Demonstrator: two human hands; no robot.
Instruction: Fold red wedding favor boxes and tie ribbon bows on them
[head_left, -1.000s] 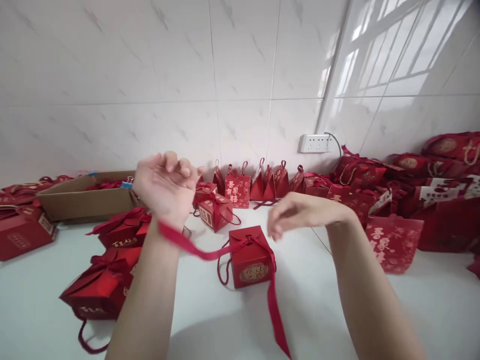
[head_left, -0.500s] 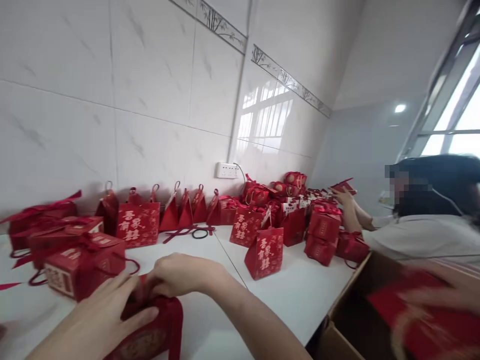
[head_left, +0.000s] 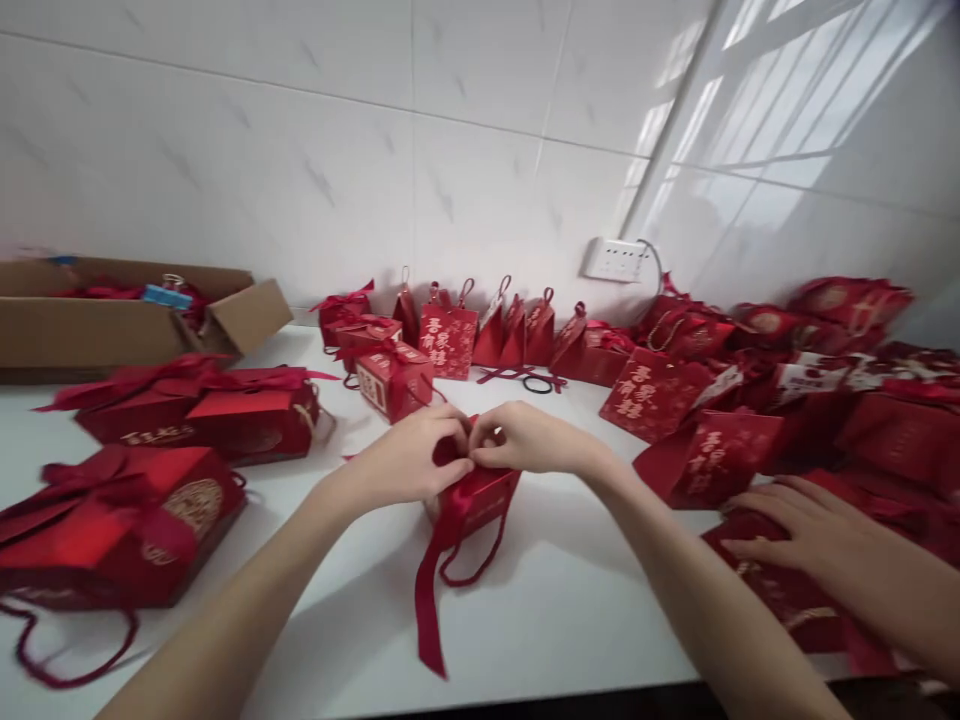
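Note:
A small red gift box (head_left: pixel 484 503) stands on the white table in front of me, between my two hands. My left hand (head_left: pixel 409 455) pinches at the dark red ribbon (head_left: pixel 433 600) on top of the box. Touching it fingertip to fingertip, my right hand (head_left: pixel 529 437) is also closed in a pinch on the ribbon. One ribbon tail hangs down toward me, and a red cord handle (head_left: pixel 476 575) loops below the box's side. The fingers partly hide the box's top.
Larger ribboned boxes (head_left: pixel 120 520) sit at left, before a cardboard carton (head_left: pixel 82 330). Triangular red boxes (head_left: pixel 517 335) line the wall. A black ring (head_left: pixel 538 384) lies behind my hands. At right, another person's hand (head_left: pixel 817 545) rests on a red box (head_left: pixel 772 575).
My view has swung left, bringing the carton and larger boxes into sight. The box between my hands now shows its corded side, and both hands have come together over its top.

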